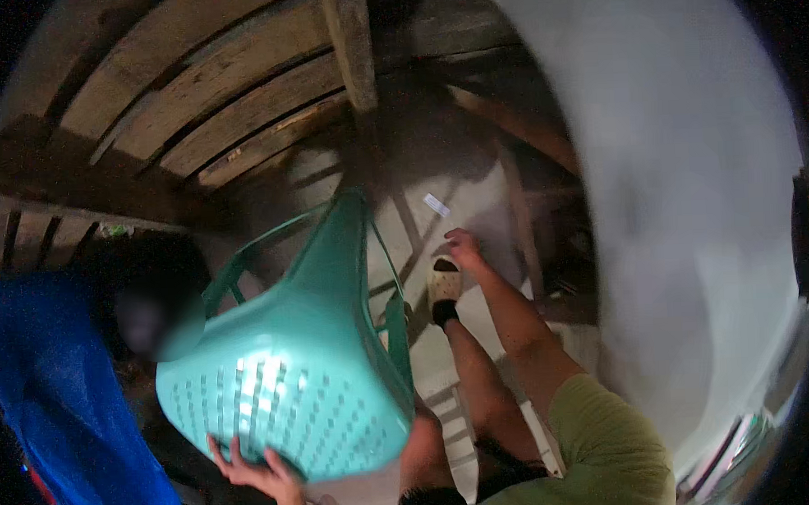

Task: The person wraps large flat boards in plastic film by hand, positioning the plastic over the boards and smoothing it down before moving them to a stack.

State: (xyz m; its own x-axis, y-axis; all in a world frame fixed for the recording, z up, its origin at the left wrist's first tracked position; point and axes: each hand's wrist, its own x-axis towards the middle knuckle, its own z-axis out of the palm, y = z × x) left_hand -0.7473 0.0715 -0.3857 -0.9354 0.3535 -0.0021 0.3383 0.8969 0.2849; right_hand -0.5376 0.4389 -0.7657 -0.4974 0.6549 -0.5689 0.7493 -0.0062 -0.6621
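Observation:
A teal plastic chair (287,348) with slotted holes is tipped over in front of me, its green legs pointing away. My left hand (261,475) grips the near edge of the chair, fingers spread over the perforated panel. To the right of the chair, my right hand (463,245) reaches down with bent fingers slightly apart and nothing visible in them. Just beyond that hand, a small white rectangular piece (436,204) lies on the floor. My foot, in a cream clog (444,290) and dark sock, is close to the right hand.
Wooden slats (253,88) with an upright post (350,47) stand at the upper left. A large pale curved surface (691,195) fills the right side. Blue cloth (59,403) hangs at the left, beside a dark blurred shape. Wooden beams (516,126) cross the far right background.

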